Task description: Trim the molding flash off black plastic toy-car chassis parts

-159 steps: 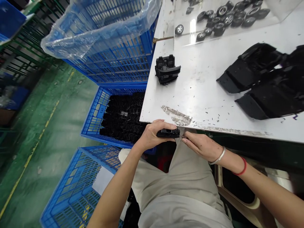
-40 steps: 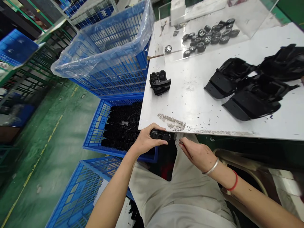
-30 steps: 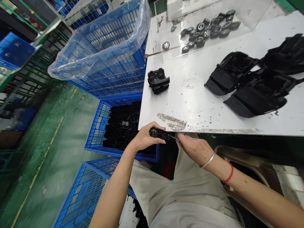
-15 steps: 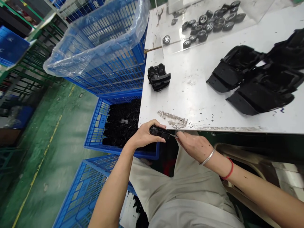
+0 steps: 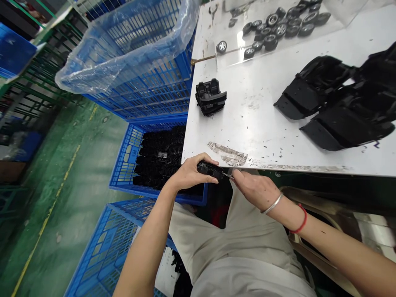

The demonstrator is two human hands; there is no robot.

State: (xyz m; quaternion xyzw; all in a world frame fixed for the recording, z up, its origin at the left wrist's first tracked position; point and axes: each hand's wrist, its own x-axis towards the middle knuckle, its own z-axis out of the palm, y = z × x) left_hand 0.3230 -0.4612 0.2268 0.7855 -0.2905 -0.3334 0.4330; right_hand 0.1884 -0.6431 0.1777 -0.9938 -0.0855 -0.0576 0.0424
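Just off the table's front edge, my left hand [image 5: 192, 172] grips a small black plastic part [image 5: 210, 169] between thumb and fingers. My right hand [image 5: 255, 187] is closed around a slim tool with a pointed metal blade [image 5: 228, 175], which looks like a small knife. Its tip meets the right end of the part, or lies very close to it; I cannot tell which. Most of the handle is hidden by my fingers. On the table beyond stands a black toy car interior with seats [image 5: 210, 97].
Larger black plastic car shells [image 5: 337, 111] lie on the right of the white table [image 5: 247, 123]. Toy wheels [image 5: 280, 29] sit on a clear sheet behind. At left stand a plastic-lined blue crate [image 5: 130, 70] and a lower crate [image 5: 119, 181] full of black parts. Black shavings dot the tabletop.
The view has shifted slightly, so the table's things appear a little to the right. Both hands keep their grip on the part and the tool, in nearly the same pose.
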